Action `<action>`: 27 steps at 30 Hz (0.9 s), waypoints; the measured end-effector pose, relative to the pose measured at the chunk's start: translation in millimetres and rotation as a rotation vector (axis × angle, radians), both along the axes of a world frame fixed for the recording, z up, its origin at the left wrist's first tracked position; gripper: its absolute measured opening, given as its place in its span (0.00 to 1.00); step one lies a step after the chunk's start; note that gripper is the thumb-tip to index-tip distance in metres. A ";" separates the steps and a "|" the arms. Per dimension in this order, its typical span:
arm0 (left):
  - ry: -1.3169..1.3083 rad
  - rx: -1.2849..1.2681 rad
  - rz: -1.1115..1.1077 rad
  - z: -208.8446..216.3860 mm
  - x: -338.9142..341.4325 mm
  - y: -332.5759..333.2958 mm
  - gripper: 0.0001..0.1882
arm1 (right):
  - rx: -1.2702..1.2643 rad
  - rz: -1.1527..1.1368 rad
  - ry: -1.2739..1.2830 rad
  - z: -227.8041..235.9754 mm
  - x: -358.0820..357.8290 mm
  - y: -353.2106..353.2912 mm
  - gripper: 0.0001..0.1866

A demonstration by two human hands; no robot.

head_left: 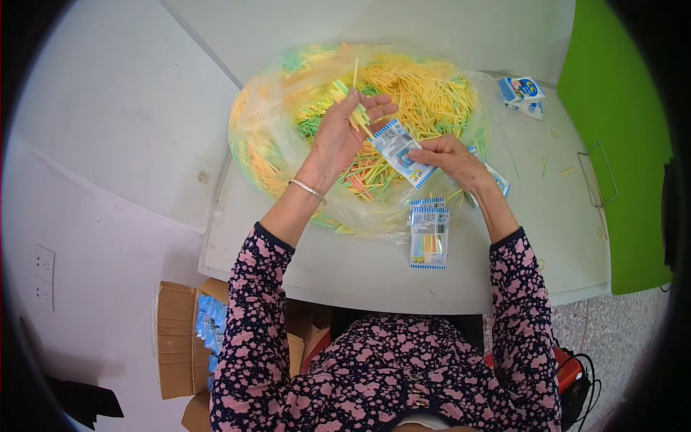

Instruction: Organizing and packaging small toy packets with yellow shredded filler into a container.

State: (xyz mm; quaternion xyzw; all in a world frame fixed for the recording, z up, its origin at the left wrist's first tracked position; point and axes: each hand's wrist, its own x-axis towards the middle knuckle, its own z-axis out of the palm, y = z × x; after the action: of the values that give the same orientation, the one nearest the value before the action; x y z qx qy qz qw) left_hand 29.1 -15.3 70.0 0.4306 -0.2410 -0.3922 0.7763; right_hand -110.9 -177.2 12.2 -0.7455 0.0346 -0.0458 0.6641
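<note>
My left hand (342, 129) is closed round a small bunch of thin yellow and green sticks (360, 114), with one stick poking up above the thumb. My right hand (453, 162) pinches a small blue-and-white packet (403, 153) between thumb and fingers. The packet's upper left end meets the lower tips of the bunch; whether any stick is inside it I cannot tell. Beneath both hands spreads a large clear plastic bag (277, 155), open and heaped with loose yellow, green and orange sticks (425, 90). Another packet (497, 180) lies partly hidden behind my right wrist.
Packets (430, 237) overlap on the table (345, 277) close to me, sticks showing through a window. More packets (522, 93) lie at the far right, near a green panel (612, 158) and a wire handle (599, 175). A cardboard box (176, 338) with blue packets stands below left.
</note>
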 end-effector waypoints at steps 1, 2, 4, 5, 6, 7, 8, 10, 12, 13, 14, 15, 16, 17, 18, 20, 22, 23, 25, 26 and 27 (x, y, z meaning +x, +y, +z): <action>-0.045 -0.037 0.018 0.8 0.9 -1.6 0.14 | 0.000 0.003 0.001 1.2 -1.2 3.1 0.14; -0.090 -0.074 0.037 1.6 1.0 -2.4 0.13 | 0.034 -0.001 -0.029 2.9 -2.4 7.3 0.12; -0.129 -0.073 0.055 3.3 -1.3 -3.9 0.14 | 0.068 -0.006 -0.058 3.8 -3.7 8.5 0.12; -0.170 -0.073 0.070 3.7 -2.2 -5.0 0.15 | 0.034 0.015 -0.052 3.5 -4.6 6.9 0.11; -0.169 -0.073 0.069 2.7 -1.5 -5.6 0.15 | 0.000 0.036 -0.047 3.4 -5.3 5.7 0.11; -0.207 -0.081 0.101 2.8 -0.4 -4.5 0.15 | 0.000 0.037 -0.047 4.4 -5.4 6.6 0.11; -0.247 -0.089 0.133 3.0 0.5 -3.5 0.15 | 0.009 0.052 -0.054 5.9 -5.8 7.9 0.11; -0.280 -0.075 0.141 2.2 -4.1 -4.0 0.17 | 0.019 0.065 -0.060 7.5 -6.5 7.9 0.11; -0.312 -0.062 0.146 2.1 -13.7 -5.4 0.18 | -0.019 0.072 -0.049 7.8 -7.4 6.1 0.10; -0.315 -0.038 0.134 2.8 -19.9 -4.6 0.19 | -0.018 0.072 -0.049 7.7 -7.7 7.2 0.10; -0.318 -0.014 0.121 2.2 -24.6 -3.9 0.21 | 0.013 0.054 -0.046 7.6 -8.2 9.1 0.10; -0.318 -0.014 0.121 0.0 -27.5 -3.4 0.21 | 0.043 0.036 -0.044 7.5 -8.5 10.2 0.11; -0.312 -0.002 0.081 -2.3 -29.4 -3.2 0.19 | 0.045 0.036 -0.044 7.0 -8.1 9.8 0.11; -0.306 0.010 0.040 -3.5 -31.0 -2.7 0.18 | 0.054 0.046 -0.043 6.1 -7.6 9.3 0.11; -0.305 0.012 0.039 -3.9 -32.4 -2.0 0.18 | 0.063 0.054 -0.042 5.3 -7.2 8.8 0.11; -0.389 0.035 0.039 -4.5 -35.5 0.0 0.18 | 0.068 0.054 -0.045 3.4 -6.9 9.3 0.11; -0.456 0.029 0.061 -5.6 -37.4 0.2 0.22 | 0.074 0.054 -0.047 3.4 -7.9 10.1 0.11; -0.523 0.024 0.084 -6.0 -38.3 0.4 0.27 | 0.070 0.046 -0.048 4.8 -9.3 11.2 0.11; -0.495 0.038 0.082 -6.4 -40.0 0.8 0.27 | 0.066 0.036 -0.049 4.9 -10.5 11.5 0.11; -0.468 0.052 0.080 -6.3 -40.7 0.7 0.27 | 0.054 0.043 -0.054 4.1 -10.9 11.0 0.11; -0.468 0.052 0.079 -5.0 -40.9 0.5 0.27 | 0.041 0.050 -0.059 3.5 -11.2 10.7 0.11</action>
State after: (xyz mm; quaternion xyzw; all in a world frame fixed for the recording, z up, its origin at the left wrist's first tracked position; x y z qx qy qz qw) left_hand -11.8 -14.8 65.0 0.5388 -0.3874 -0.2572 0.7025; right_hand -122.1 -166.5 15.7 -0.7306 -0.0025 -0.0503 0.6810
